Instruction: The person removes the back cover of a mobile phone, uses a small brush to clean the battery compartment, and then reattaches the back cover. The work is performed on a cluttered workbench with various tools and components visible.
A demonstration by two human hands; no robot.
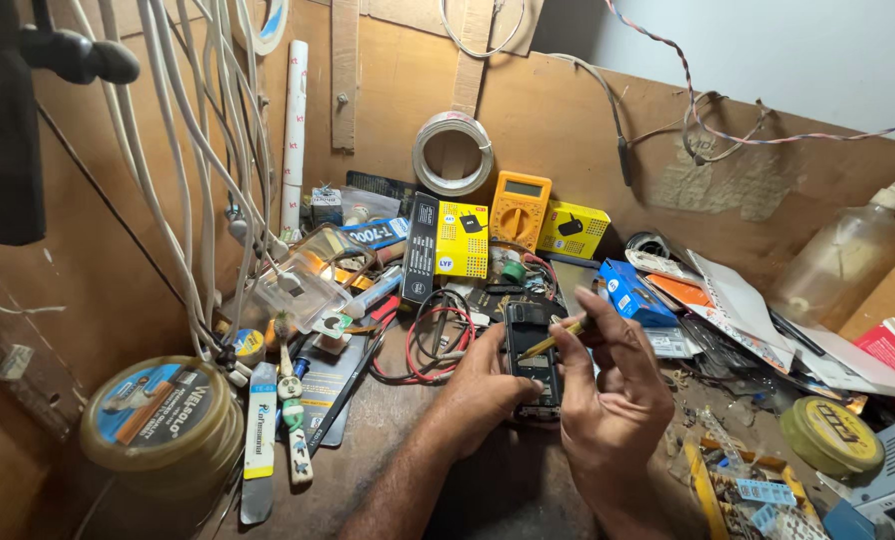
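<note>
Here the left hand [483, 385] clasped the opened phone [531, 355], its long axis running away from the fingers, while the right hand [613, 400] pinched a yellow tool [551, 341] angled onto it from the right.

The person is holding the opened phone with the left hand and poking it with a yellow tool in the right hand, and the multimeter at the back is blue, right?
Not quite: the head view shows the multimeter is yellow-orange, not blue. The rest holds: the left hand holds the opened phone, and the right hand points a yellow tool at it.
</note>
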